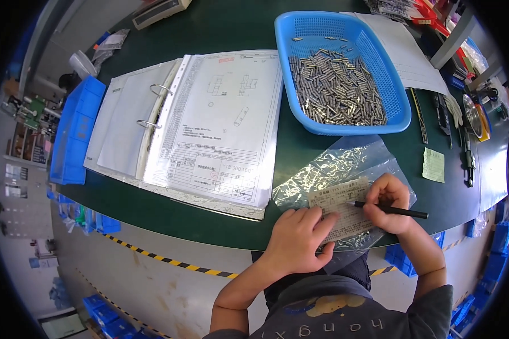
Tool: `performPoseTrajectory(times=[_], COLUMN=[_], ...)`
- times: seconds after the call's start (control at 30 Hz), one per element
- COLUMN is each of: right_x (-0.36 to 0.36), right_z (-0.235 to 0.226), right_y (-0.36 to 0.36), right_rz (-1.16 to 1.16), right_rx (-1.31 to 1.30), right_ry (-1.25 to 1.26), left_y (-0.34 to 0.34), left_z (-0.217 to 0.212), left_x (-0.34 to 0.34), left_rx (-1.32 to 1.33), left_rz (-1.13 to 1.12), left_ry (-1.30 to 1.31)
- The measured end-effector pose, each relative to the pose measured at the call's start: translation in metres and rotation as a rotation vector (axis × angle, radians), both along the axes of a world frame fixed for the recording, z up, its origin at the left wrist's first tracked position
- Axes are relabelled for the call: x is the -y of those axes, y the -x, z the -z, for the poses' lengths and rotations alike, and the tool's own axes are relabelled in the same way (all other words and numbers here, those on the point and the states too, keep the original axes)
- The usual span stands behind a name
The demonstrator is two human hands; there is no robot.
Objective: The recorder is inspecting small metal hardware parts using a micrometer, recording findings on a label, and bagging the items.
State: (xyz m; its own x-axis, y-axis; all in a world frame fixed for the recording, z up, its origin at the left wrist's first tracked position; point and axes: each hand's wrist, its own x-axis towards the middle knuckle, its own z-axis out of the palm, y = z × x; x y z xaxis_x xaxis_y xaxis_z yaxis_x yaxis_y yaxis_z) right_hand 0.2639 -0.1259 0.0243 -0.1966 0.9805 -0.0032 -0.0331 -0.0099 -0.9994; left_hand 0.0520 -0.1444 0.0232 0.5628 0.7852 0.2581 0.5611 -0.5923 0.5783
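Note:
A black pen (404,211) is pinched in my right hand (391,204), its tip on a small printed paper slip (340,199). My left hand (300,240) rests over the slip's lower left part, fingers laid on it and thumb apart near the table edge. Beneath the slip lies a clear plastic bag (316,169), crinkled and shiny; its contents cannot be made out. Just beyond the bag stands a blue plastic basket (349,129) holding many small metal pins (339,87).
An open ring binder (220,135) with a technical drawing lies left of the basket. A blue bin (76,135) stands at the far left. To the right are a green paper note (434,165), a cutter knife (442,116) and a tape roll (476,116).

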Motion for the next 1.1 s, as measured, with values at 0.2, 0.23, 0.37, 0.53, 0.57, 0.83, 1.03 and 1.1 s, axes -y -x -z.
performPoseTrajectory(times=[0.2,0.23,0.37,0.53,0.57,0.83,1.03,1.1], right_x=[-0.008,-0.009,-0.009,-0.007,-0.005,-0.001,-0.015,-0.014], right_z=[0.007,0.008,0.01,0.011,0.011,0.01,0.008,0.008], right_y=[-0.003,-0.003,-0.003,-0.005,-0.006,-0.002,0.001,-0.001], right_rz=[-0.089,-0.092,-0.084,-0.109,-0.116,0.013,-0.121,-0.116], right_rx=[0.142,0.141,0.173,0.159,0.168,0.164,0.198,0.21], right_ry=[-0.007,-0.011,-0.126,-0.178,-0.188,-0.022,-0.223,-0.216], left_y=[0.002,0.002,0.001,0.0,-0.001,-0.002,0.004,0.002], left_z=[0.005,0.005,0.002,0.004,0.004,0.002,-0.004,-0.001], left_x=[-0.006,-0.006,-0.005,0.0,0.001,-0.004,-0.009,-0.01], left_rx=[0.026,0.029,0.032,0.031,0.03,0.011,-0.022,-0.028], left_rz=[-0.038,-0.034,-0.027,-0.034,-0.034,-0.037,-0.042,-0.027], left_ry=[-0.053,-0.053,-0.047,-0.045,-0.041,-0.05,-0.062,-0.071])
